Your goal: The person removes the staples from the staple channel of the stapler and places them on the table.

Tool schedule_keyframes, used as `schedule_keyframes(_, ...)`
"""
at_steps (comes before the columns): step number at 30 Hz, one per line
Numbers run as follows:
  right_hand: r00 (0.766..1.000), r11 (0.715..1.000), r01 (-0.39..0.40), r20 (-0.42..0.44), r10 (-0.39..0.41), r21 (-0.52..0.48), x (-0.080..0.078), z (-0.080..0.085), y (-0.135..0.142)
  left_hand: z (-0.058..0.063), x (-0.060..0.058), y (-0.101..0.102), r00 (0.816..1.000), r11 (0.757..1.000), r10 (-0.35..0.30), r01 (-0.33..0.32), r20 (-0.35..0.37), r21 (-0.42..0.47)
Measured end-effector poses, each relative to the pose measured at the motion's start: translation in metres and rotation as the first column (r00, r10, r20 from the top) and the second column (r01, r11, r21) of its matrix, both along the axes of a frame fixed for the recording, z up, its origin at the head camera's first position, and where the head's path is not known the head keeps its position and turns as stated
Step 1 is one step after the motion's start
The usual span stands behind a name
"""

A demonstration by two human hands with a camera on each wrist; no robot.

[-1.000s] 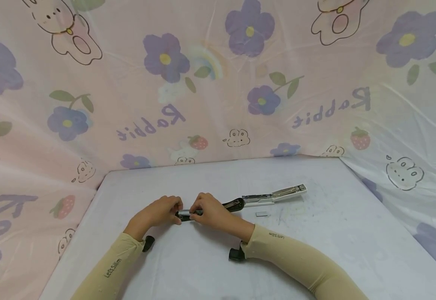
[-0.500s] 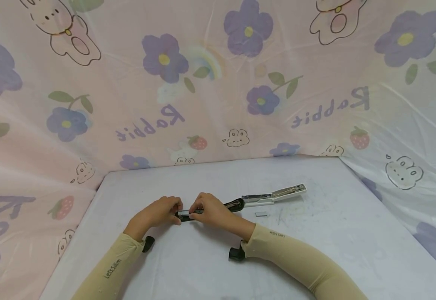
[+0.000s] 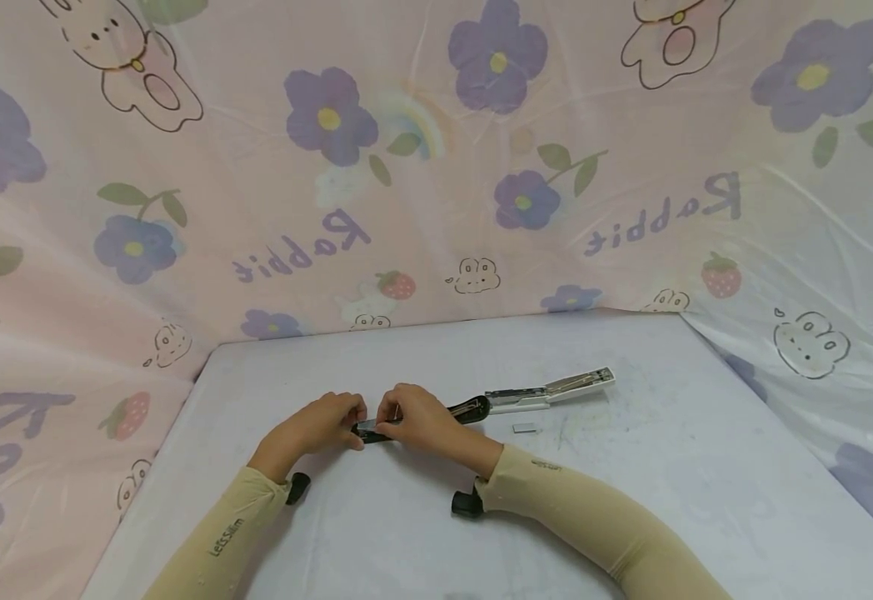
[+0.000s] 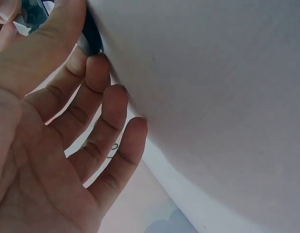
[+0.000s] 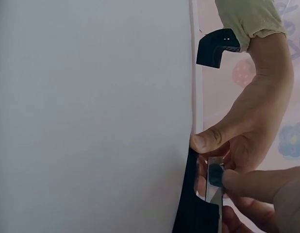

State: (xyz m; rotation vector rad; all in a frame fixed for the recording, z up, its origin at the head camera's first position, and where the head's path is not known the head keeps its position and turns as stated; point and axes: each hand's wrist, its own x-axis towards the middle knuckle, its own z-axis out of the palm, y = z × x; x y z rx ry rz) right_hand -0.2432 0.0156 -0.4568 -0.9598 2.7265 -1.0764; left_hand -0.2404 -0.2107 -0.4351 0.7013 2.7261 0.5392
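Note:
A black stapler (image 3: 470, 409) lies folded open on the table in the head view. My left hand (image 3: 324, 425) grips its left end between thumb and fingers; in the left wrist view the other fingers of the left hand (image 4: 82, 126) extend beside it. My right hand (image 3: 425, 427) is over the stapler's middle, its thumb and fingers pinching a small silvery strip of staples (image 3: 367, 426) at the metal channel. In the right wrist view, the right thumb (image 5: 252, 183) touches the shiny metal by the stapler's black body (image 5: 196, 213). The fingers partly hide the strip.
Right of the black stapler, a white stapler (image 3: 577, 383) lies opened out, its near end close to the black one. A short grey staple strip (image 3: 524, 428) rests on the white table (image 3: 376, 525) in front of it. Printed cloth (image 3: 421, 183) hangs behind.
My right hand has shifted slightly left along the black stapler, and more grey metal shows between the hands. The left hand, white stapler and loose staple strip stay in place.

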Motion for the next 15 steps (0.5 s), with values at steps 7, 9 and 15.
schedule_keyframes(7, 1.0, 1.0, 0.025, 0.007, -0.025, 0.002, -0.0006, -0.0005, -0.0019, 0.0028, 0.0009, 0.0007, 1.0, 1.0, 0.002, -0.002, 0.001, 0.002)
schedule_keyframes(9, 1.0, 1.0, 0.023, -0.005, -0.023, 0.011, -0.0005, 0.0004, -0.0026, 0.0024, 0.0002, 0.0006, 1.0, 1.0, 0.001, -0.001, -0.003, 0.0)
schedule_keyframes(15, 0.999, 0.999, 0.006, -0.043, -0.005, 0.045, 0.0012, 0.0045, -0.0039, -0.0012, -0.0019, -0.0002, 1.0, 1.0, 0.002, -0.002, -0.004, -0.01)
